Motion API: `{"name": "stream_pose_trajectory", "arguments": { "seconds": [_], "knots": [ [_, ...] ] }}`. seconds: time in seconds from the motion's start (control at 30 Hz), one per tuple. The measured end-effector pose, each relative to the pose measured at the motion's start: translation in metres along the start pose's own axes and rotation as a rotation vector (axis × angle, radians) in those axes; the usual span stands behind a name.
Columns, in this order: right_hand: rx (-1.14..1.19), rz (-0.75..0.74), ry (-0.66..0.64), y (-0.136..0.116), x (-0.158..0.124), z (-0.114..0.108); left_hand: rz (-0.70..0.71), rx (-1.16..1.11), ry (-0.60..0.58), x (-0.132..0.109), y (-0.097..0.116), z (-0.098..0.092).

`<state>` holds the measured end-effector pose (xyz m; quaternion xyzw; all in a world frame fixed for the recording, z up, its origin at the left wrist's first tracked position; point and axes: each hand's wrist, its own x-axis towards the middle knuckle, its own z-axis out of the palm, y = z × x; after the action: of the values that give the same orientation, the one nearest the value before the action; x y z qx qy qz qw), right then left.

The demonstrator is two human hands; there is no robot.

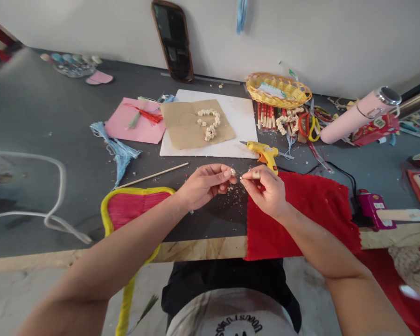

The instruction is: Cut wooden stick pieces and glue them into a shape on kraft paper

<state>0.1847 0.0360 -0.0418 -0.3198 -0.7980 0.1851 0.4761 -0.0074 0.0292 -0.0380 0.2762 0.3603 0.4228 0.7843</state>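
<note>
My left hand (210,184) is closed, pinching a small cream-coloured piece (233,172) between thumb and fingertips. A short gap to the right, my right hand (266,189) pinches a tiny pale bit (241,178), too small to name. Pale crumbs (235,198) lie scattered on the dark tabletop beneath both hands. Beyond them, a curved row of cream pieces (215,119) rests on brown paper (180,128), which lies over a white board (243,109). A yellow glue gun (264,151) lies just past my right hand, its nozzle pointing left.
Red cloth (301,210) lies under my right forearm; a yellow-edged fan (140,207) is under my left. A thin stick (154,176) and blue tassel (117,149) lie left. A wicker basket (280,91), scissors (313,128) and pink flask (357,116) stand or lie back right. A phone (175,42) leans against the wall.
</note>
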Motion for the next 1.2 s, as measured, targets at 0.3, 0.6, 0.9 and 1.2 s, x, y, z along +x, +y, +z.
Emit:
{"name": "stream_pose_trajectory", "arguments": {
  "seconds": [0.3, 0.6, 0.9, 1.2],
  "knots": [
    [-0.034, -0.056, 0.001, 0.0016, -0.0005, 0.0035, -0.005, 0.027, -0.076, 0.0004, -0.0056, 0.0015],
    [-0.028, -0.055, -0.003, -0.0002, 0.0016, 0.0017, -0.008, 0.025, -0.072, 0.0004, -0.0038, 0.0020],
    [-0.019, -0.050, -0.040, 0.0041, -0.0016, 0.0012, -0.013, 0.033, -0.059, 0.0008, -0.0045, 0.0003],
    [-0.029, -0.055, -0.058, 0.0041, -0.0011, 0.0013, -0.002, 0.060, -0.052, 0.0013, -0.0059, 0.0002]
  ]
}}
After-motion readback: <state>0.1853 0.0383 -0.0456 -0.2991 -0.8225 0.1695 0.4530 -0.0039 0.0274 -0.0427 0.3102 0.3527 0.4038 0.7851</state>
